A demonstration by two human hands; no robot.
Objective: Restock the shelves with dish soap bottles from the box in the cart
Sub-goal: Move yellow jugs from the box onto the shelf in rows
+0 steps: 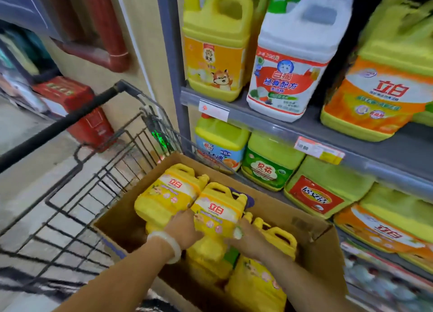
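Observation:
An open cardboard box sits in the wire cart and holds several yellow dish soap bottles. One yellow bottle with a white and red label is lifted a little above the others. My left hand grips its lower left side, and my right hand grips its lower right side. Another yellow bottle lies to its left in the box. More bottles lie below my right forearm.
Grey shelves on the right carry large yellow, white, green and orange detergent jugs, with price tags on the shelf edges. The cart's black handle crosses at the left. Red boxes stand on the floor by the wall.

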